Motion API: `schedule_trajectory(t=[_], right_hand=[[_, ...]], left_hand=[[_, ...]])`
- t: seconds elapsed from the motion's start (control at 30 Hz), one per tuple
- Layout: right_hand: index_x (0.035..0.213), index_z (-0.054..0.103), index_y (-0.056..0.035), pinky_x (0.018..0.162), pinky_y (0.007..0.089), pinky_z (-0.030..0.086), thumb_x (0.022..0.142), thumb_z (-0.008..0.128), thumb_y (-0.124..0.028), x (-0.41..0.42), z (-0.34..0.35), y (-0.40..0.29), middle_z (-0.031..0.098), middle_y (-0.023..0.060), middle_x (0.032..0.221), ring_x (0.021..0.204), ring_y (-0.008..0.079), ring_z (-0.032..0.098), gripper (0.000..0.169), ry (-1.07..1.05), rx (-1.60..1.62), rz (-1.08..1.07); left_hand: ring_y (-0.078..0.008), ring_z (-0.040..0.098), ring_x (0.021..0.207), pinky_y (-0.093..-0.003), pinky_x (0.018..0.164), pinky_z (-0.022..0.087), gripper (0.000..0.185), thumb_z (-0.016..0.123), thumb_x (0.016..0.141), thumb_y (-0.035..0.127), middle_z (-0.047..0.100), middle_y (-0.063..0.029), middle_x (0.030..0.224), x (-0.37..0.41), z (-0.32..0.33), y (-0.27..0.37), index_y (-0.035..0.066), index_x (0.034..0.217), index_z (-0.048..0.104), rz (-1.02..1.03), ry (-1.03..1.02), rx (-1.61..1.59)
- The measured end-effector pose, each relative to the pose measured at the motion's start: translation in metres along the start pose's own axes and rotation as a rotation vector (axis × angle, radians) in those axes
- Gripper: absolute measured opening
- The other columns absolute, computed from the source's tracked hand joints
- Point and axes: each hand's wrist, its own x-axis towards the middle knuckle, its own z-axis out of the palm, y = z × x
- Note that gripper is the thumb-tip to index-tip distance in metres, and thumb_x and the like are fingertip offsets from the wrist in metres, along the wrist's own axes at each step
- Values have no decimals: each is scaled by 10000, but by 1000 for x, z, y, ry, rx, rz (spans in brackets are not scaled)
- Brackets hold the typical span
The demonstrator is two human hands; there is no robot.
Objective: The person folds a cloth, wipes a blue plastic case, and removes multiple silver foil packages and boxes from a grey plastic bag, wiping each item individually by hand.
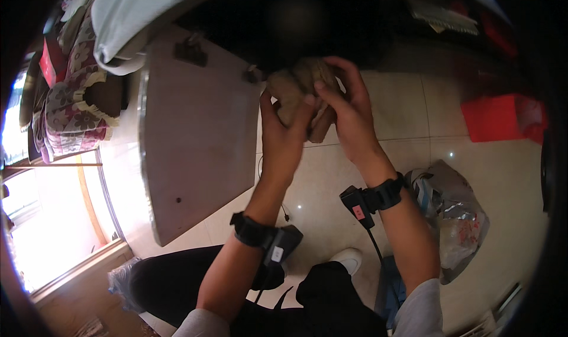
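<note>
Both hands hold a tan, soft-looking bundle (284, 91) in front of a dark cabinet opening. Whether it is footwear or folded cloth I cannot tell. My left hand (286, 131) grips its lower left side, thumb on top. Across its right side my right hand (353, 102) is curled, with the thumb pressing the near face. The fingers' far parts are hidden behind the bundle. To the left of my hands stands a pale cabinet door (199, 128), swung open, with metal hinges (191, 52) along its far edge.
A red bag (492, 119) sits on the tiled floor (390, 111) at right. Nearer lies a grey plastic bag (461, 221) with packaged contents. Patterned textiles (75, 111) are stacked at left, near a pale cloth (120, 17). Black cables run from my wristbands.
</note>
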Motion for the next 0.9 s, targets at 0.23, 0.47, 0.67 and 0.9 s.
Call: schedule_trajectory(t=[0.23,0.47,0.67,0.9], right_hand=[[1447,511,-93,1012,334,492,968,668,-114,-22,-36,25,610,142,1324,1184,219,595,504,140,282,178],[1404,509,-26,976,345,516,981,701,-123,-34,-38,33,667,122,1252,1129,205,641,475,-23,-115,278],[1328,491,8,924,374,542,1010,639,-80,-10,-22,37,697,205,1145,1052,251,690,362,165,-356,-273],[1501,436,-1,1042,367,482,989,645,-33,28,-16,29,597,167,1404,1264,270,596,554,312,-298,-119]], left_hand=[[-205,563,1187,-344,1038,447,414,611,914,161,607,-87,1275,8,-21,-33,35,1303,551,-157,-88,-308],[-209,540,1216,-350,1051,442,432,636,918,67,587,-108,1276,9,-28,-27,19,1336,535,111,-102,164],[-336,537,1181,-433,1013,435,536,716,909,60,566,-219,1263,15,-7,-12,2,1399,506,382,171,665],[-498,418,1342,-545,1133,357,606,694,942,239,441,-316,1451,85,47,-24,28,1469,480,728,19,943]])
